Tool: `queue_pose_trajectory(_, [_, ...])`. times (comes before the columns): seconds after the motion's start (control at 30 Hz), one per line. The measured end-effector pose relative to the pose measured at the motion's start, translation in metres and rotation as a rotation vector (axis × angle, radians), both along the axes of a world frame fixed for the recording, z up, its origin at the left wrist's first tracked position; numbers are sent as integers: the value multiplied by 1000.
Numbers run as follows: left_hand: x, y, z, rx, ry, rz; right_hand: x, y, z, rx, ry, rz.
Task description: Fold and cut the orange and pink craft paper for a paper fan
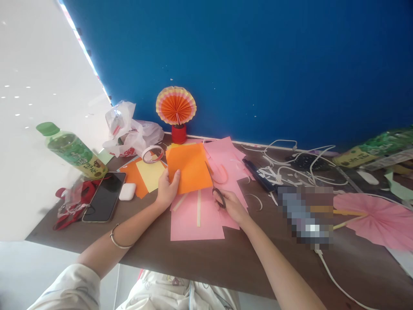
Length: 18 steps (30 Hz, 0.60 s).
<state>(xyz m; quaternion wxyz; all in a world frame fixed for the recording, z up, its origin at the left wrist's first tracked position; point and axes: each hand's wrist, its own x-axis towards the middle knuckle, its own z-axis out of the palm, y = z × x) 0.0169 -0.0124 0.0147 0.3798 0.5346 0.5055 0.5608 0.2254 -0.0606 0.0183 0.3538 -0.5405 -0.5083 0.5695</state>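
Note:
My left hand (168,188) grips the lower left corner of an orange paper sheet (189,168), thumb on top. Paler yellow-orange paper peeks out behind its upper edge. In my right hand (230,207) is a pair of dark scissors (218,197), fingers around the handles. The blades point up along the orange sheet's right edge; whether they touch the paper I cannot tell. Beneath lie overlapping pink sheets (196,232), with narrow cream strips (198,211) on top. A curved pink offcut (221,174) lies right of the blades.
Left: a green-capped bottle (74,150), phone (105,198), white earbud case (127,192), tape roll (152,154) and plastic bags (129,133). A folded paper fan (176,106) stands at the back wall. Right: white cables (290,159), a pixelated object (305,217) and a pink paper fan (377,219).

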Motion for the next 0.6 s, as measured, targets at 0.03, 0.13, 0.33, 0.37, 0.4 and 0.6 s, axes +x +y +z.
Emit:
queue_pose_trajectory(0.03, [0,0,1,4,0,-8,0,0,-1,0,-1,-5])
queue_pose_trajectory(0.13, [1,-2,4,17,6,-21,0,0,-2,-8,-3,-14])
queue_pose_trajectory(0.33, [2,-2,5,5,2,-17,0,0,-3,-9,-4,-8])
queue_pose_trajectory(0.37, [2,-2,4,2,-3,-19,0,0,-2,-7,-1,-9])
queue_pose_trajectory(0.4, [2,-2,4,0,-9,-21,-1,0,-2,-5,2,-9])
queue_pose_trajectory(0.6, [2,-4,4,-9,-1,-38,-2,0,0,0,4,-12])
